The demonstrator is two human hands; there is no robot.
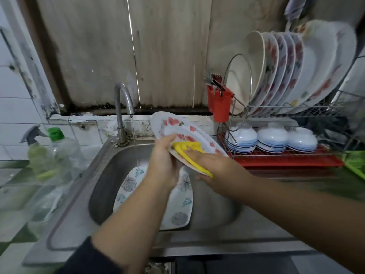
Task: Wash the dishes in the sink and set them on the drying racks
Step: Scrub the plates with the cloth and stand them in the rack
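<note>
A white plate with red flowers (pixel 177 125) is tilted above the steel sink (pixel 207 206). My left hand (pixel 164 161) grips its near left rim. My right hand (pixel 215 167) holds a yellow cloth (pixel 189 149) against the plate's face, fingers lying over the cloth. A thin stream of water runs from the tap (pixel 122 107) into the sink, left of the plate. Down in the basin lies a white dish with grey and blue leaf prints (pixel 179 206), partly hidden by my left forearm.
A two-tier drying rack (pixel 280 113) stands to the right, with several floral plates (pixel 286 72) upright on top and upturned blue-banded bowls (pixel 272 139) below. A red cutlery cup (pixel 220 103) hangs on its left end. A spray bottle (pixel 37 149) and green-capped bottle (pixel 61 149) stand at left.
</note>
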